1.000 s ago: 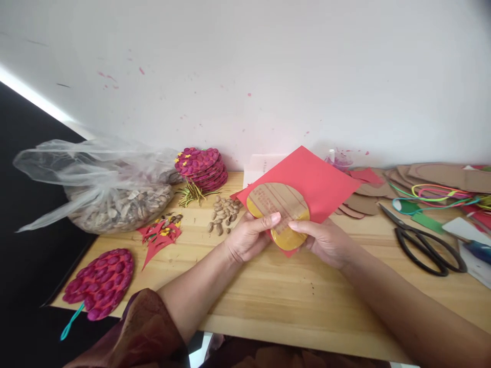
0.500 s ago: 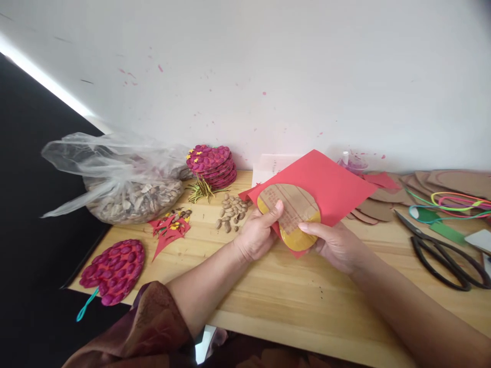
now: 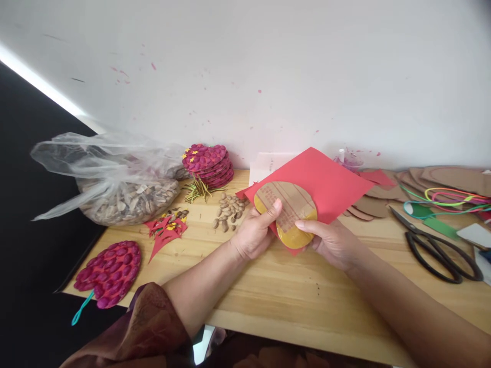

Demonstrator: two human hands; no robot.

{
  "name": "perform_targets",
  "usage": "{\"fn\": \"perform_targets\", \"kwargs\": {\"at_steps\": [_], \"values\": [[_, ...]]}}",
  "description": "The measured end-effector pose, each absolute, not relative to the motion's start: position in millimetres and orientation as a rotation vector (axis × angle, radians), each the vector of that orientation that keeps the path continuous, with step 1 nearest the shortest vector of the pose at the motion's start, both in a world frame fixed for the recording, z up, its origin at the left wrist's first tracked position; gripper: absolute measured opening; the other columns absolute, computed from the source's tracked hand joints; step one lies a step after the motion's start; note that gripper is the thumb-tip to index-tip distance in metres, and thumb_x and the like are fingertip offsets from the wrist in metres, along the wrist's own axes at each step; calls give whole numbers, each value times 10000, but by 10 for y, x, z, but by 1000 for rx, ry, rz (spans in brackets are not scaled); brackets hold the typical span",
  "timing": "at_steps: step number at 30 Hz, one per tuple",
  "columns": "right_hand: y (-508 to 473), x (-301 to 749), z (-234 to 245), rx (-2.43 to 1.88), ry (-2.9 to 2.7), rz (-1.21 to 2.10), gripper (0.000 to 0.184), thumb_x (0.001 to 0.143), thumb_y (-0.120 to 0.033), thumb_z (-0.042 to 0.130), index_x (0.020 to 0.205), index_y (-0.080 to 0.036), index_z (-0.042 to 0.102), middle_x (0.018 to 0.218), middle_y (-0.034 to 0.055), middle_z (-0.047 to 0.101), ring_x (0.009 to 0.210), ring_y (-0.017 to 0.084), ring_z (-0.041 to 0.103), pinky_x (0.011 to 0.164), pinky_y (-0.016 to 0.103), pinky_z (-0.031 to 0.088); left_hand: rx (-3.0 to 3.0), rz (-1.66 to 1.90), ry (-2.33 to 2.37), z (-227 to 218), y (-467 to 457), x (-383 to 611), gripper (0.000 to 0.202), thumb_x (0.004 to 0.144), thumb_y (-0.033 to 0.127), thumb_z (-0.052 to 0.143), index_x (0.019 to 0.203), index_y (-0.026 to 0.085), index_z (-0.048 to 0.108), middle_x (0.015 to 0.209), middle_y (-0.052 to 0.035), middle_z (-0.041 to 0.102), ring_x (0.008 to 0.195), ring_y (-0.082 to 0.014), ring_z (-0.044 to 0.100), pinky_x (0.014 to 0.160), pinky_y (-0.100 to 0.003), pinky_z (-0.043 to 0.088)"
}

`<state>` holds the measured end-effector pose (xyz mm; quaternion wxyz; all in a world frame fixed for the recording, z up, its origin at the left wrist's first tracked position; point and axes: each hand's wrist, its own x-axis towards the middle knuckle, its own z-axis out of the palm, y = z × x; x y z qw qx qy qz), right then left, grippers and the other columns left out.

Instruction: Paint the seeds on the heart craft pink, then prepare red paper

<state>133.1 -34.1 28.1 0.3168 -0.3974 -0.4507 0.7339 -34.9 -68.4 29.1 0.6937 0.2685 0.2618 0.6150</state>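
A rounded cardboard cutout (image 3: 288, 197), brown with a strip of yellow tape along its lower edge, lies against a sheet of red paper (image 3: 326, 176). Both are held up above the table between my hands. My left hand (image 3: 255, 230) pinches their left side, its thumb on the cardboard. On the lower right, my right hand (image 3: 332, 240) grips them with its thumb pressed on the tape. The fingers of both hands are mostly hidden behind the red paper.
Nuts or shells (image 3: 230, 208), red paper scraps (image 3: 164, 230) and a magenta heart-shaped piece (image 3: 111, 273) lie left on the wooden table (image 3: 268, 301). Behind stand a plastic bag of shells (image 3: 126, 197) and stacked magenta pieces (image 3: 209, 163). Black scissors (image 3: 433, 250), cardboard cutouts (image 3: 445, 179) and coloured cords (image 3: 448, 197) lie right.
The view has shifted slightly, so everything sits a little further left. My hands keep the same grip on the cardboard and red paper.
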Motion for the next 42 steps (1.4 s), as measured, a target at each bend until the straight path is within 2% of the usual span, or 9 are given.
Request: {"fn": "perform_targets", "kwargs": {"at_steps": [6,13,20,25,30,34,42], "values": [[-354,1322,290,-1027,-1213,1939,358,770,-368,804,1095,-246,718,1081,62,770,885,245,700,609,326,549,607,1381,601,244,-691,-352,419,835,352,850,1192,166,737,1234,-141,770,1304,-357,649,1122,-505,497],[-361,1294,306,-1067,-1193,1884,381,726,-336,817,1079,-225,727,929,50,771,763,223,700,530,304,538,506,1390,681,261,-689,-308,390,842,308,845,1185,161,732,1228,-125,776,1324,-343,640,1162,-512,473],[-370,1274,260,-948,-1137,1921,475,801,-310,780,1268,-282,699,1239,60,776,1054,290,746,773,402,630,418,1375,626,271,-685,-302,451,925,289,764,1357,195,673,1312,-120,748,1349,-318,627,1198,-500,441],[-388,1260,292,-945,-1079,1988,551,812,-330,778,1349,-259,677,1202,86,789,1034,292,756,753,394,635,402,1352,638,297,-683,-307,420,961,296,719,1362,184,666,1338,-128,732,1363,-314,614,1201,-498,432],[-386,1268,306,-928,-1065,2030,530,835,-329,764,1353,-261,676,1221,85,782,1026,276,756,713,351,623,382,1358,641,309,-673,-292,422,974,316,701,1369,173,657,1346,-140,722,1351,-322,619,1186,-504,445],[-373,1271,307,-920,-1084,2044,493,821,-352,770,1298,-244,702,1193,91,789,1005,286,762,702,359,618,365,1365,656,325,-667,-292,415,985,320,685,1373,178,655,1346,-137,722,1314,-315,644,1137,-480,498],[-396,1286,304,-901,-1184,2047,346,820,-409,799,1103,-211,775,1023,82,819,875,248,776,718,347,620,345,1325,727,352,-668,-315,395,1001,365,648,1350,179,667,1281,-140,747,1164,-325,717,894,-406,627]]}}
